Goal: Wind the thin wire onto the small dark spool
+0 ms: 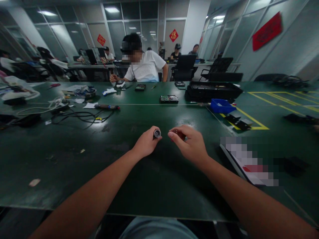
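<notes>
Above the near middle of the green table point(104, 186), my left hand point(147, 142) is closed around a small dark cylinder point(157, 133). The cylinder's round, silvery-rimmed end faces me and looks hollow; the fingers hide most of its body. Just to the right, a short gap away, is my right hand point(190, 142). Its thumb and fingertips are drawn together in a pinch, pointing at the cylinder. Whatever sits between those fingertips is too small or too hidden to make out.
Beyond my hands lies a circuit board point(168, 99). Black cables point(82, 116) and a screwdriver-like tool point(107, 107) are at left. On the right are a blue bin point(221, 105), a black tray point(214, 90) and a blurred white item point(246, 162). A person point(147, 64) sits opposite.
</notes>
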`<state>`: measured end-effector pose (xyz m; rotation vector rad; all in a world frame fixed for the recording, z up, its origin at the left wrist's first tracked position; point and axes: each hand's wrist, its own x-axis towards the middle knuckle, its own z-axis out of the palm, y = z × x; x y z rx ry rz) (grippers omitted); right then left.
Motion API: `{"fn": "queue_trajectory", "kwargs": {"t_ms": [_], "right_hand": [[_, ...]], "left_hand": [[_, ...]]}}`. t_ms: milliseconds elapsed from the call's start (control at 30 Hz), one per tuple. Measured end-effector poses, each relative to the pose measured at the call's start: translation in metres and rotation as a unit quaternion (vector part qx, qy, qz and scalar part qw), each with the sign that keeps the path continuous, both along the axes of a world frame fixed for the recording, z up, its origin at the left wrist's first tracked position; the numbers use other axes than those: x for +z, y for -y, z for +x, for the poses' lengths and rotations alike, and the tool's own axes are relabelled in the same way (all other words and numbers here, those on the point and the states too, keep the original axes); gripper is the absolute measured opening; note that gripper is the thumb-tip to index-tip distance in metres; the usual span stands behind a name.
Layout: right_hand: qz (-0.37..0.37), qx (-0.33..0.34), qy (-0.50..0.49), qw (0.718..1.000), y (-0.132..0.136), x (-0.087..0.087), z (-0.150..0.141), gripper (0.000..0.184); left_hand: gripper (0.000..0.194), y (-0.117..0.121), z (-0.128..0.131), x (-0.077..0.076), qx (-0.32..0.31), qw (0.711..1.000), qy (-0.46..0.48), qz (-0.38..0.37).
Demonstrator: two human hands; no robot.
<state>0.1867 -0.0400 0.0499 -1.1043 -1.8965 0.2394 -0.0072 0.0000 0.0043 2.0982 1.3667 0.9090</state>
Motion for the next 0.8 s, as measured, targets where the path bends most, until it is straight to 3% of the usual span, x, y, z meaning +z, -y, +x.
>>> {"fn": "queue_trajectory", "kwargs": {"t_ms": [267, 633, 733, 800], "right_hand": [[0.022, -0.007, -0.13, 0.991, 0.0041, -0.0056, 0.0013, 0.02], [0.015, -0.01, -0.048, 0.999, -0.0006, -0.0054, -0.0003, 0.022], [0.024, -0.037, -0.026, 0.999, -0.0005, -0.0027, 0.0003, 0.02], [0.027, -0.067, -0.005, 0.997, -0.0007, -0.0014, 0.0009, 0.029]], "left_hand": [[0.017, 0.0006, -0.001, 0.0015, 0.01, 1.0, 0.016, -0.018], [0.017, 0.0031, -0.0001, 0.0036, -0.01, 0.999, 0.029, -0.028], [0.018, 0.0026, -0.0003, 0.0028, -0.009, 0.999, 0.031, -0.022], [0.018, 0.0024, -0.0004, 0.0023, -0.008, 0.999, 0.027, -0.02]]}}
